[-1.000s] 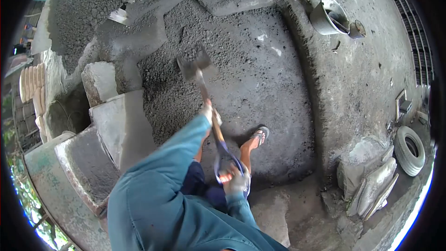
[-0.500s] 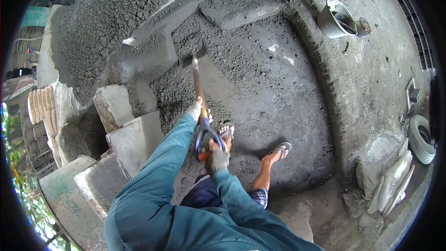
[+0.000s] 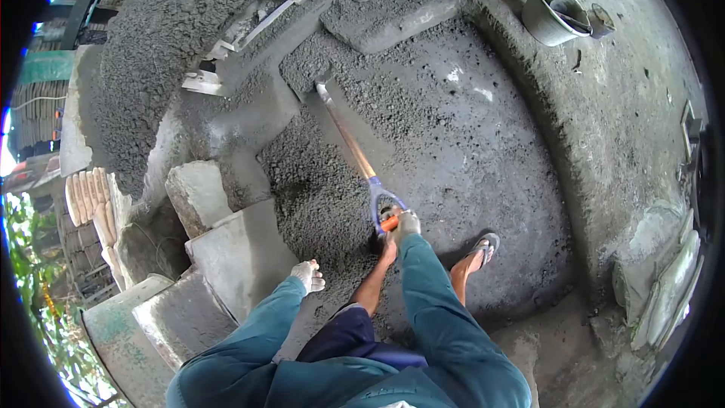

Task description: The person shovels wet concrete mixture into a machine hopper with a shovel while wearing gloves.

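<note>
A shovel point(image 3: 350, 140) with a wooden shaft and a blue D-shaped handle slants away from me, its blade end in dark, crumbly wet mortar point(image 3: 310, 174) on the floor. My right hand point(image 3: 408, 222), in a pale work glove, is closed around the orange grip of that handle. My left hand point(image 3: 309, 276), also gloved, is off the shovel, near the edge of a pale slab point(image 3: 243, 253). Its fingers are loosely bent and slightly apart, with nothing in them. Part of the blade is hidden in the mix.
A large heap of grey mix point(image 3: 181, 23) lies beyond a low wall at the upper left. On the raised ledge at right stands a bucket point(image 3: 545, 26). Several slabs point(image 3: 668, 287) lean at lower right. My sandalled foot point(image 3: 477, 251) is on the floor.
My left hand has let go of the shovel's shaft and come back toward my body. The handle and my right hand have shifted right; the shovel now slants more.
</note>
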